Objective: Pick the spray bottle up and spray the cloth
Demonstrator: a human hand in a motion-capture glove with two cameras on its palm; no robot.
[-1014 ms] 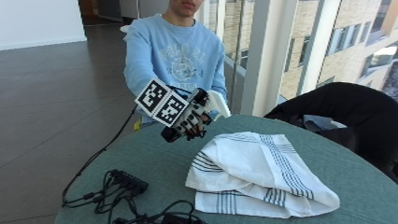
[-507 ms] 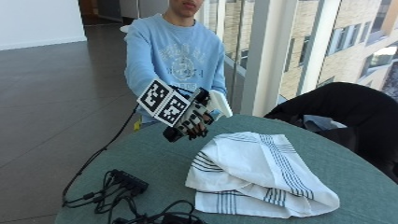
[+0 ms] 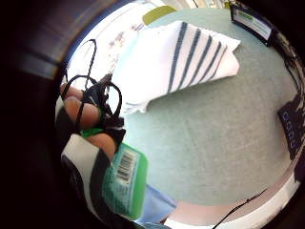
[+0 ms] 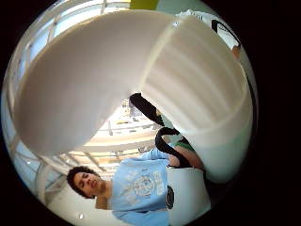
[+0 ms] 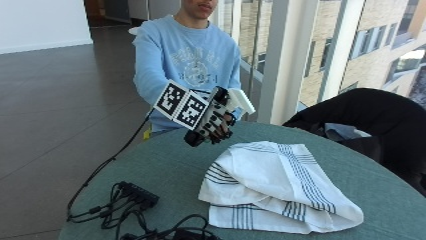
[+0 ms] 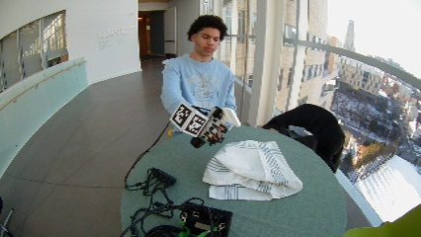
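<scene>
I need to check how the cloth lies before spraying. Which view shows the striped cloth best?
The outside view: the whole cloth lies folded on the table, beside the right hand. The wide outside view shows it smaller, the little-finger palm view only partly, the thumb-side view barely.

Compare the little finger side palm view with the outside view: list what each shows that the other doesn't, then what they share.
Only the little finger side palm view shows the spray bottle's green label with a barcode and bare fingertips against the bottle. Only the outside view shows the bottle's white spray head above the gloved right hand, the person's light blue sweatshirt, and the black power strip. Both show the striped white cloth lying folded on the green table, with the hand held above the table, apart from the cloth.
</scene>
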